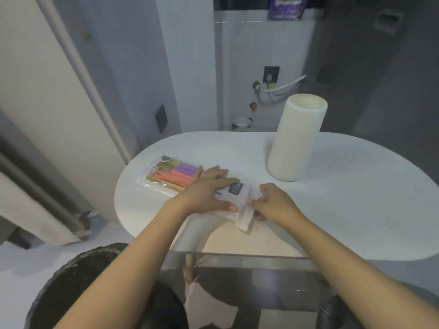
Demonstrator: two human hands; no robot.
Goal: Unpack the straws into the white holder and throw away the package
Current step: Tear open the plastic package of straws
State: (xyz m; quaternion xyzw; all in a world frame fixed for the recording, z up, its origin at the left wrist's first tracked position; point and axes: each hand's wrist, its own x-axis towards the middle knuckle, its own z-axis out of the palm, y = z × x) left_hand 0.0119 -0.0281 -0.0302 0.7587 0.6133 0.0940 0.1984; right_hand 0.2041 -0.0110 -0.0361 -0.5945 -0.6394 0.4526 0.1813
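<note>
Package (234,198) dark label: digits blurred, unreadable.

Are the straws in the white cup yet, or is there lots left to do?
Not yet. Nothing looks finished: the colourful straws are still sealed in their package on the table. Right now the left hand presses the package down while the right hand pinches its end, seemingly to open it. Filling the white holder and binning the package remain.

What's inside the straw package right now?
Through the clear straw package, coloured straws show: orange, purple, green, pink. The left hand rests on its middle and the right hand pinches the near end, so what lies beneath them is hidden.
</note>
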